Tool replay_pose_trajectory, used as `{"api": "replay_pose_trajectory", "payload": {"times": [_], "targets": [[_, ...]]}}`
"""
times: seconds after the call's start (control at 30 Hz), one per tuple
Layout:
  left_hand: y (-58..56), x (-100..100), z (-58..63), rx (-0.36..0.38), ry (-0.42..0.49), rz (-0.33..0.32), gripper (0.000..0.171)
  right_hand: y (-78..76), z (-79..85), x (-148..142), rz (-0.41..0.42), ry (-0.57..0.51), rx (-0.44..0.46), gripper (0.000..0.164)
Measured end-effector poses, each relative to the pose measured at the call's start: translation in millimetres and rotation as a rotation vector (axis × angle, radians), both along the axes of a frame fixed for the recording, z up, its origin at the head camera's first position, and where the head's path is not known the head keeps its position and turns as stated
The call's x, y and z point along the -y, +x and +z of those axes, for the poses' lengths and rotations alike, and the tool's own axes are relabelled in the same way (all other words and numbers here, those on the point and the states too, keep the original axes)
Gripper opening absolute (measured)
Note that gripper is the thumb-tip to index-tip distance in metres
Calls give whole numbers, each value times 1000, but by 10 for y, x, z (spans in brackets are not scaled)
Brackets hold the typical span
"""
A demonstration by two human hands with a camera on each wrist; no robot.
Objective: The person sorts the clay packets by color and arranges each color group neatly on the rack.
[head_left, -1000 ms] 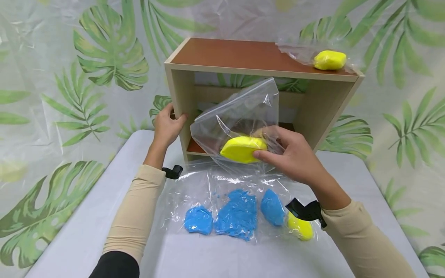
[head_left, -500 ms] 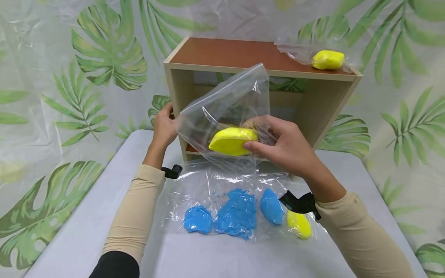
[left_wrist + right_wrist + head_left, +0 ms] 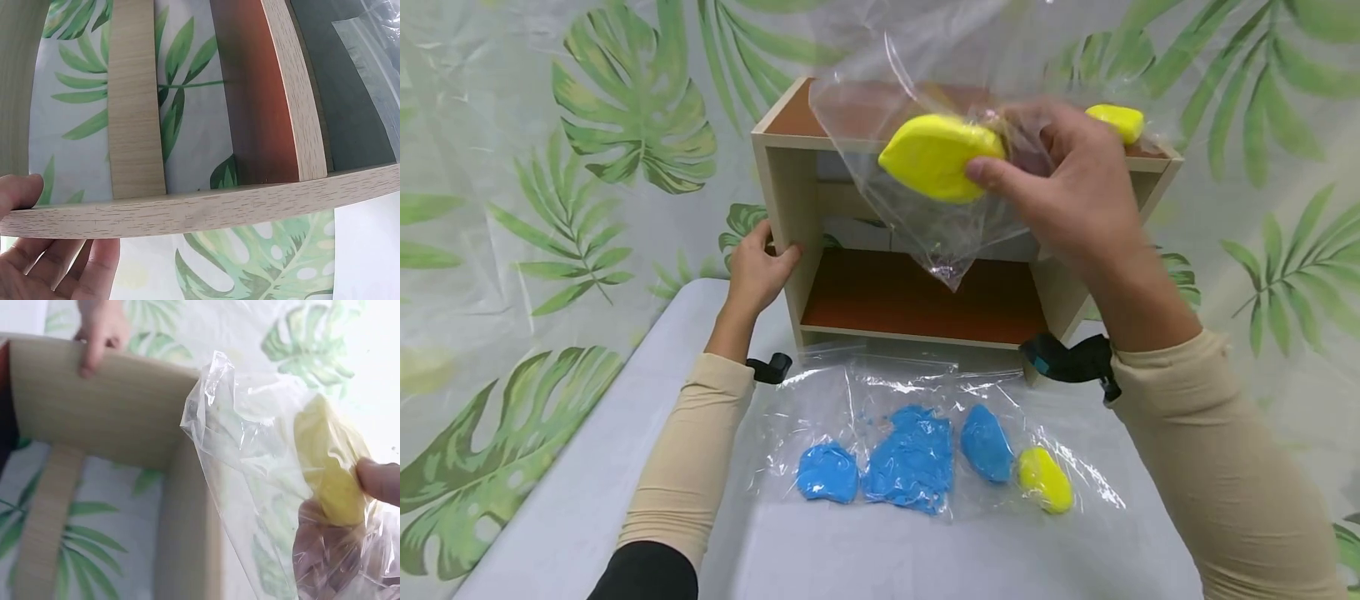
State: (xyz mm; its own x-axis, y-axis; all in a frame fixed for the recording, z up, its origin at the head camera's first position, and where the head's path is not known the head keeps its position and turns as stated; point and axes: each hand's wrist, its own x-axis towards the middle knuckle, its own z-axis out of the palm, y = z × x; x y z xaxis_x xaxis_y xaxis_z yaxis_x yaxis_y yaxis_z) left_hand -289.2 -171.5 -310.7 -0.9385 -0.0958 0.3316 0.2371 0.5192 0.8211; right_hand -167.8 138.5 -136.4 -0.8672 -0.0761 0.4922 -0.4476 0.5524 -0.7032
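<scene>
My left hand (image 3: 760, 268) grips the left side panel of a small wooden shelf (image 3: 967, 158); in the left wrist view the thumb lies inside the panel (image 3: 187, 209) and the fingers outside. Raised before the shelf's top board, my right hand (image 3: 1078, 179) pinches a clear zip bag (image 3: 917, 225) with a yellow lump of clay (image 3: 936, 158) inside. In the right wrist view the thumb presses the yellow lump (image 3: 328, 456) through the plastic, and the bag's corner hangs down. Another bagged yellow lump (image 3: 1120, 122) sits at the top board's right end, partly behind the right hand.
On the white table (image 3: 820, 550) before the shelf lie clear bags holding blue lumps (image 3: 827, 472), a wide flattened blue piece (image 3: 912, 458) and a yellow lump (image 3: 1045, 479). The shelf's lower board (image 3: 917, 296) is brown. A leaf-patterned sheet (image 3: 475, 250) hangs behind.
My right hand has first moved slightly left and up, then lifted the bagged yellow lump from the shelf's opening up to the top board. The left hand stays on the side panel.
</scene>
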Motion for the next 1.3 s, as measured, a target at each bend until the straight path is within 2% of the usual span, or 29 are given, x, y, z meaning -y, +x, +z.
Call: {"api": "replay_pose_trajectory", "payload": {"times": [0.2,0.37,0.47,0.63,0.9,1.03,1.1,1.23,1.3], "targets": [[8,-27,1,-7,0,9,49,-158,341,-66,-20,-43,3,46],[-4,-17,-6,-12,3,16,48,-435,537,-133,-21,-186,128,54],[-1,-17,-3,-14,-4,24,47,-614,638,-175,21,-298,190,57],[27,-18,-6,-11,-30,40,46,-823,750,-256,24,-356,272,57],[45,-24,-13,-2,-25,41,47,-973,771,-383,-63,-291,313,59],[35,-38,-12,-1,-30,29,46,-1038,729,-458,-149,-270,375,62],[31,-44,-11,-2,-26,28,46,-1074,708,-479,-199,-198,418,59],[29,-57,-15,-4,-23,34,46,-1125,665,-484,-284,25,504,38],[31,-63,-22,-6,-28,35,46,-1131,636,-477,-309,108,527,33]]}}
